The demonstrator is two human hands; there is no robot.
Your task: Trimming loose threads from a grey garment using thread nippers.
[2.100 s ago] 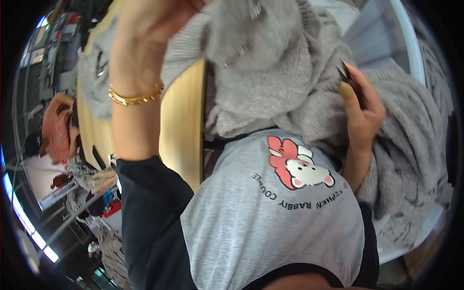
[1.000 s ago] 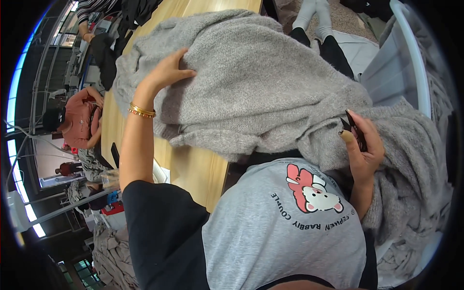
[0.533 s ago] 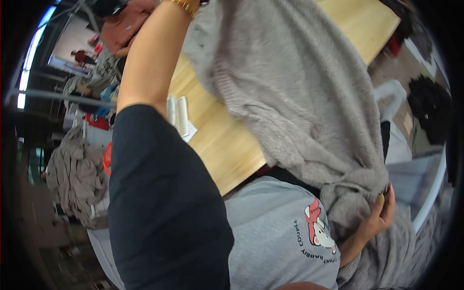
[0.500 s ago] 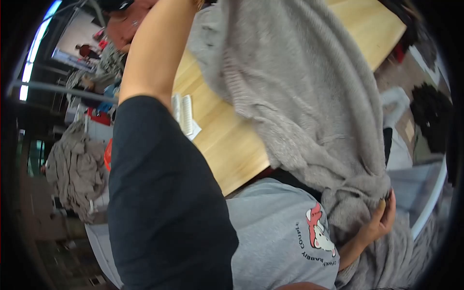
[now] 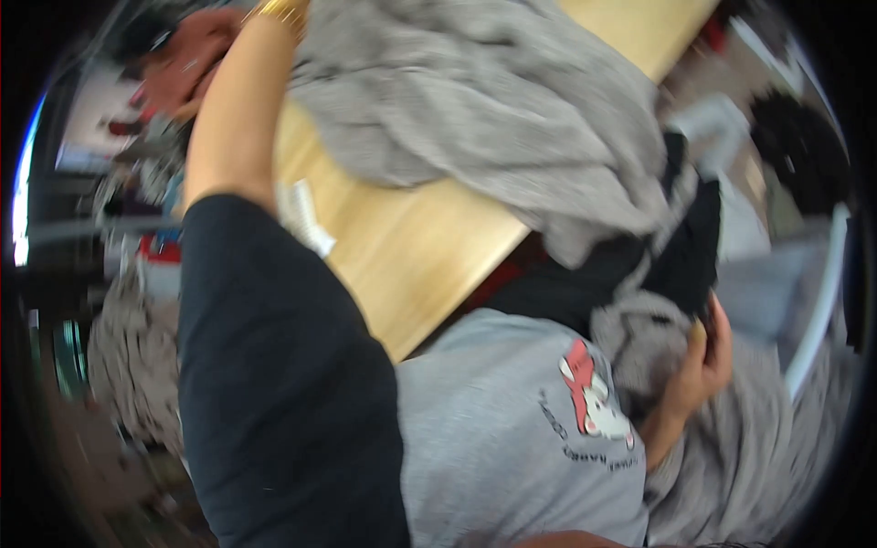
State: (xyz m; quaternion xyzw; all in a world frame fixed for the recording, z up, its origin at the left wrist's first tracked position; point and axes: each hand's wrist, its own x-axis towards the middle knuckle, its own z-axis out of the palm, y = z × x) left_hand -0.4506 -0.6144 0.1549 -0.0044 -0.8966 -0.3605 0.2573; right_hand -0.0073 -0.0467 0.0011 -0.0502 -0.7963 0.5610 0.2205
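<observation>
My left arm, in a black sleeve (image 5: 283,365), reaches up to the top edge. A gold-coloured bracelet (image 5: 285,11) shows at its wrist, but the hand is outside the picture. Beside that arm, a grey knitted garment (image 5: 475,119) lies bunched on the wooden table (image 5: 411,237), its lower part drooping over the near edge. My right hand (image 5: 702,365) is low on the right, against more grey knit (image 5: 644,342) at my lap. Its thumb and fingers are curled together around something small and dark, too blurred to name. The garment on the table is apart from this hand.
A white strip-like object (image 5: 311,217) lies on the table near my left arm. At left is a grey fabric heap (image 5: 137,352); another person (image 5: 187,64) is beyond. To the right are a pale curved rim (image 5: 816,301) and a dark pile (image 5: 799,151).
The grey garment has come away from my right hand and slid up and left onto the table, bunching there. The view has shifted slightly. My right hand stays low by my lap.
</observation>
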